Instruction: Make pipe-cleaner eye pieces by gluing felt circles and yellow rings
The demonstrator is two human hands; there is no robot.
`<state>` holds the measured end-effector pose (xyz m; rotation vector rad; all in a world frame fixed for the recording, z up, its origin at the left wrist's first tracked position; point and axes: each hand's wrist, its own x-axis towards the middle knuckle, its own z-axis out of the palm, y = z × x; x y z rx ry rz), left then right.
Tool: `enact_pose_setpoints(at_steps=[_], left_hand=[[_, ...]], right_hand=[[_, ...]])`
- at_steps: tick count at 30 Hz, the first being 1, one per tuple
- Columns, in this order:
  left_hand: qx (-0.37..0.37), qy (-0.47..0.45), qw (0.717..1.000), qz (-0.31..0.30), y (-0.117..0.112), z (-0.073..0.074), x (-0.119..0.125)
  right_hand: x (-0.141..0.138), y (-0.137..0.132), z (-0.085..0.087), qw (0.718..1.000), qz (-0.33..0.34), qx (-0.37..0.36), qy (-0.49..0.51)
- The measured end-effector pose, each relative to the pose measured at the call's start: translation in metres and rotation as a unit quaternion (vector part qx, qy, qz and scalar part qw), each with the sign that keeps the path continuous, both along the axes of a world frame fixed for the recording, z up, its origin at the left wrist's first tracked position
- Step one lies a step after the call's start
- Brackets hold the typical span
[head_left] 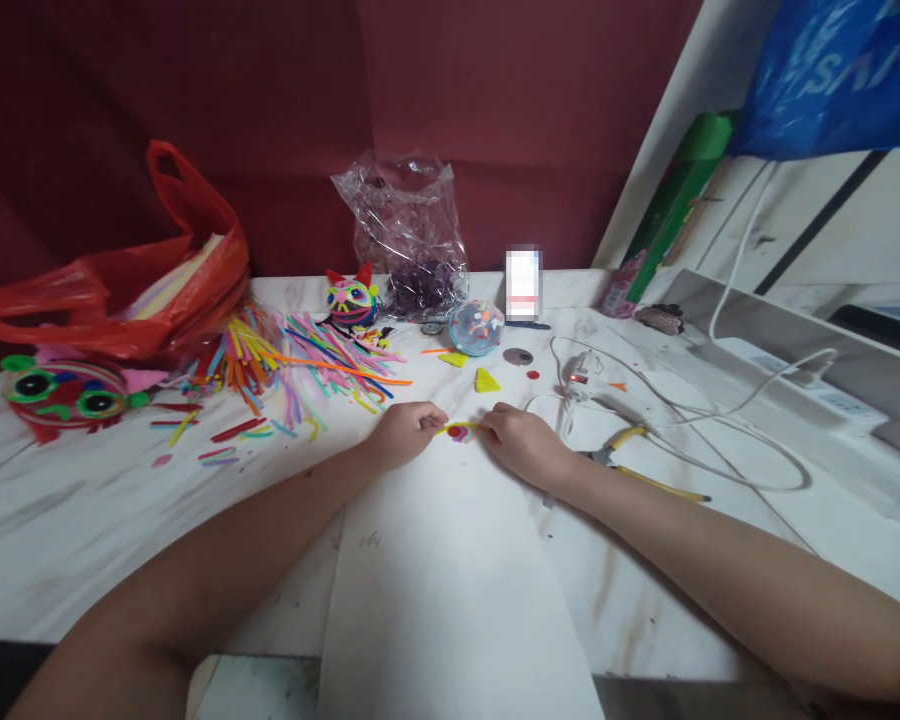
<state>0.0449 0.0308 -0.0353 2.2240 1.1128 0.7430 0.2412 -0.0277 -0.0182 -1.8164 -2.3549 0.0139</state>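
My left hand [405,432] and my right hand [521,442] are both closed in a pinch on the two ends of a short yellow strip [461,427], held just above a white paper sheet [450,580] on the table. A small red round piece [456,433] sits right under the strip between my hands. Two yellow felt triangles [486,381] lie a little beyond my hands.
A heap of coloured strips [300,365] lies at the left, by a red plastic bag [135,280] and a colourful craft face [64,393]. Behind are a small cat figure [352,298], a clear bag [412,240], a clear ball [476,328]. Pliers [630,455] and white cables [720,420] lie at the right.
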Motion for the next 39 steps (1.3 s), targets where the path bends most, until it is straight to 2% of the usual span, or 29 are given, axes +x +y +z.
enact_pose_setpoints(at_steps=[5, 16, 20, 23, 31, 39], left_hand=[[-0.008, -0.021, 1.0, -0.014, 0.0, 0.0, -0.001], [0.129, 0.043, 0.99, -0.026, 0.004, -0.008, 0.002], [0.161, 0.093, 0.983, 0.01, 0.003, -0.006, 0.006], [0.164, 0.118, 0.979, 0.026, 0.0, -0.004, 0.007], [0.155, 0.122, 0.98, 0.007, 0.0, -0.004, 0.005], [0.184, 0.148, 0.972, 0.009, -0.003, 0.0, 0.005]], right_hand=[[0.004, -0.002, 0.0, 1.0, 0.012, -0.005, 0.008], [0.003, 0.008, -0.009, 0.999, 0.02, 0.017, 0.037], [0.003, 0.01, -0.01, 0.999, 0.017, 0.024, 0.045], [0.003, 0.011, -0.01, 0.999, 0.017, 0.026, 0.042], [0.005, 0.012, -0.014, 0.999, 0.037, 0.027, 0.03], [0.004, 0.011, -0.011, 0.998, 0.048, 0.027, -0.011]])
